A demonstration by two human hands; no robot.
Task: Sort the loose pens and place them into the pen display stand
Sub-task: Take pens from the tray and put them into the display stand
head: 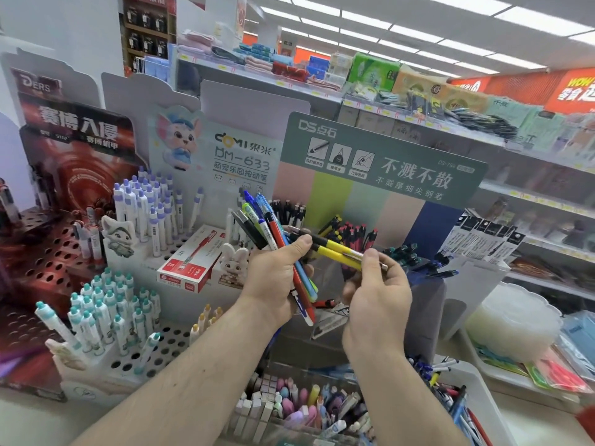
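Note:
My left hand (273,278) grips a bundle of loose pens (264,226) in blue, red, black and green, fanned upward to the left. Two yellow pens with black grips (331,249) lie across the bundle under my left thumb. My right hand (376,291) pinches the tip end of the yellow pens between thumb and fingers. Right behind my hands stands the green-topped pen display stand (380,162), with rows of black, red and teal pens (354,233) in its tiers. The stand's lower front is hidden by my hands.
White perforated stands with purple-capped pens (151,207) and teal-capped pens (106,310) are at the left. A red pen box (190,259) lies between them. A bin of erasers (296,407) and a white tray of loose pens (450,391) sit below my forearms. Store shelves fill the right.

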